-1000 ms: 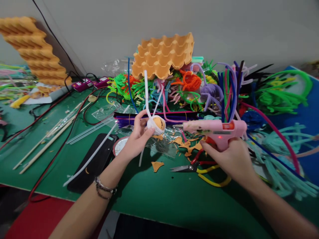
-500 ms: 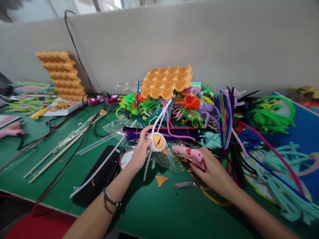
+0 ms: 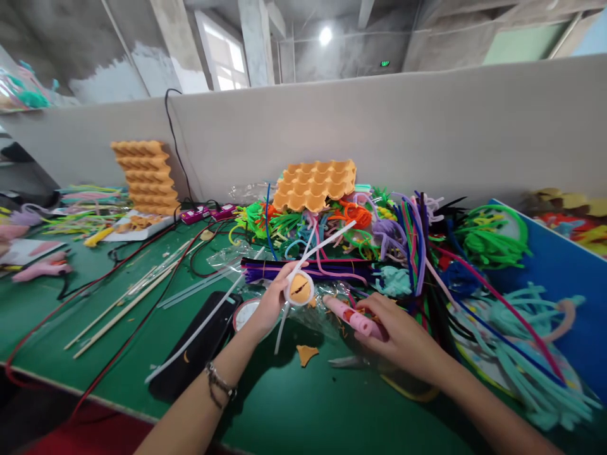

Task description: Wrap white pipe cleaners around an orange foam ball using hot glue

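Note:
Pinched in my left hand (image 3: 279, 294) is a round white pipe-cleaner piece (image 3: 310, 296) with an orange disc (image 3: 298, 288) at its centre, marked by a dark jagged line. White pipe-cleaner stems (image 3: 332, 237) stick out of it above and below. My right hand (image 3: 391, 332) is wrapped round a pink hot glue gun (image 3: 353, 316), which lies to the right of the disc with its nozzle toward it, apart from it. Below them an orange scrap (image 3: 306, 355) and scissors (image 3: 348, 362) lie on the green table (image 3: 294, 417).
Bundled pipe cleaners (image 3: 308, 270) and an orange egg-crate sheet (image 3: 315, 183) sit behind my hands. At left are a black case (image 3: 194, 347), wooden sticks (image 3: 133, 297) and red-black cables (image 3: 137, 335). A blue board (image 3: 569, 278) stands at right with turquoise pipe cleaners (image 3: 531, 354).
My view has tilted up and shifted left. The white piece has turned slightly, its stems now spreading to the right. The glue gun in my right hand has rotated a little.

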The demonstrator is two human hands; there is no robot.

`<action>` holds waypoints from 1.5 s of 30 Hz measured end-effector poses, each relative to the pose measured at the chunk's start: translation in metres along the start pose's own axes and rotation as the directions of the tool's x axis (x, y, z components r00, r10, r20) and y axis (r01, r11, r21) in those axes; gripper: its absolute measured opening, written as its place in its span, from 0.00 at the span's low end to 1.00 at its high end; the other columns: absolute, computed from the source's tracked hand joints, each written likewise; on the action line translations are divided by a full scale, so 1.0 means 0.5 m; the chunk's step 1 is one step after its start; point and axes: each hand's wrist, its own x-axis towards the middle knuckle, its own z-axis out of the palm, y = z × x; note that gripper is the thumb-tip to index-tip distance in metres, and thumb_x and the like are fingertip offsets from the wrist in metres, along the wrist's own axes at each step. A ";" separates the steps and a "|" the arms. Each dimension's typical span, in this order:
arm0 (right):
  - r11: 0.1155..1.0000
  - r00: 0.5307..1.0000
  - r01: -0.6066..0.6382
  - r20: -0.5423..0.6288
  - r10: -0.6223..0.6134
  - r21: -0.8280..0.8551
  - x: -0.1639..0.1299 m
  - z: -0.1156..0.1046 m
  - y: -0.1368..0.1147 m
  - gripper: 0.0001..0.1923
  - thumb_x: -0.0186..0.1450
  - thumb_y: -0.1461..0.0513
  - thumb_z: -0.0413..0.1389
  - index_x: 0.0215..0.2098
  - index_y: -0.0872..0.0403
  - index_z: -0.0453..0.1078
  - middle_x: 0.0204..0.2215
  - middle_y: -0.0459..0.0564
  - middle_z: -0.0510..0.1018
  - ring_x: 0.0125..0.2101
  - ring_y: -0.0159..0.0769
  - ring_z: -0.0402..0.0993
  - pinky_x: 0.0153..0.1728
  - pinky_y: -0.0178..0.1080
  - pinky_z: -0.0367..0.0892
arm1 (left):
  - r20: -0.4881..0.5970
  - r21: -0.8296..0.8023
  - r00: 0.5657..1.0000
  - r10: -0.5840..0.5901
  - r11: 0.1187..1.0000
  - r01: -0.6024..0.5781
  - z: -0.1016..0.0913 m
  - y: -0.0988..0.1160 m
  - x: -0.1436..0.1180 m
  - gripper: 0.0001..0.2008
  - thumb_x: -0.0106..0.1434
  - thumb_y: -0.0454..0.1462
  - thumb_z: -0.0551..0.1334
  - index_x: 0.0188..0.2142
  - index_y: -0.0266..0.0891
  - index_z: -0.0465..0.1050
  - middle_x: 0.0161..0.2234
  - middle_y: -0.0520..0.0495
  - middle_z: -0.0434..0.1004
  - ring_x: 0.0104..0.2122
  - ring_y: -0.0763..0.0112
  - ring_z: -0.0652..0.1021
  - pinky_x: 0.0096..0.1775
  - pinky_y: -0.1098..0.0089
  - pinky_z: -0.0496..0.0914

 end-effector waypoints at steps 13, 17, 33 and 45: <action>0.994 0.994 0.104 -0.045 -0.103 0.031 0.004 -0.005 -0.008 0.06 0.62 0.60 0.48 0.31 0.53 0.64 0.28 0.49 0.71 0.28 0.36 0.69 0.30 0.39 0.66 | -0.032 0.019 0.996 -0.088 0.996 0.089 0.012 0.017 0.004 0.19 0.51 0.43 0.57 0.41 0.38 0.70 0.28 0.51 0.66 0.23 0.76 0.64 0.21 0.77 0.60; 0.990 0.989 0.114 -0.101 -0.106 0.086 0.008 0.003 -0.009 0.10 0.65 0.58 0.43 0.33 0.54 0.62 0.30 0.52 0.73 0.31 0.37 0.70 0.32 0.40 0.67 | -0.039 -0.006 0.995 -0.093 0.996 0.093 0.013 0.019 0.007 0.18 0.50 0.43 0.57 0.41 0.39 0.69 0.29 0.51 0.66 0.24 0.76 0.66 0.21 0.78 0.62; 0.991 0.986 0.075 -0.156 -0.057 0.112 0.010 0.010 0.018 0.19 0.56 0.57 0.54 0.45 0.53 0.61 0.41 0.54 0.73 0.41 0.42 0.72 0.40 0.45 0.68 | -0.060 -0.091 0.988 -0.142 0.986 0.136 0.022 0.013 0.012 0.17 0.50 0.41 0.58 0.40 0.40 0.66 0.29 0.51 0.67 0.25 0.75 0.68 0.22 0.77 0.62; 0.997 0.975 0.076 -0.207 -0.076 -0.007 -0.008 -0.045 0.015 0.20 0.63 0.53 0.46 0.51 0.52 0.57 0.42 0.56 0.71 0.39 0.40 0.72 0.36 0.43 0.70 | -0.080 -0.086 0.990 -0.114 0.991 0.107 0.021 0.015 0.006 0.19 0.48 0.43 0.59 0.40 0.39 0.68 0.32 0.51 0.69 0.27 0.74 0.69 0.23 0.77 0.62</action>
